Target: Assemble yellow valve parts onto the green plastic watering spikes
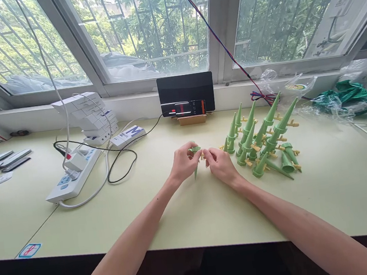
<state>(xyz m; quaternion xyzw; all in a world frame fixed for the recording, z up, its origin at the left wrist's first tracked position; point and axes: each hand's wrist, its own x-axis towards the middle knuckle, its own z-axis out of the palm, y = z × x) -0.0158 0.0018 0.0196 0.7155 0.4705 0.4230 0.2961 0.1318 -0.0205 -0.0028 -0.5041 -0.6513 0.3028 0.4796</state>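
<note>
Nearest: two bare forearms over the near edge of the pale green counter [193, 216], hands close together above its middle. Left hand [183, 162]: grip narrow, fingertips pinched on the wide end of a small green plastic cone spike [195, 149], tip pointing down toward the counter. Right hand [219, 165]: grip drawn small too, fingers closed on a little tan plastic side piece [201, 155] at the spike's collar; cannot tell whether joined to it or loose. Looks light, stiff and thin-walled; smooth taper likely slips between fingers, point probably sharp enough to prick. Best taken at the thick collar, not the slim tip. Tan piece seems small and snappable, so calls for gentle force. Toward the right edge, a cluster of matching green cone spikes [264, 141], some upright, some lying. Toward the left edge, a white power strip [74, 177] with looping cables.
</note>
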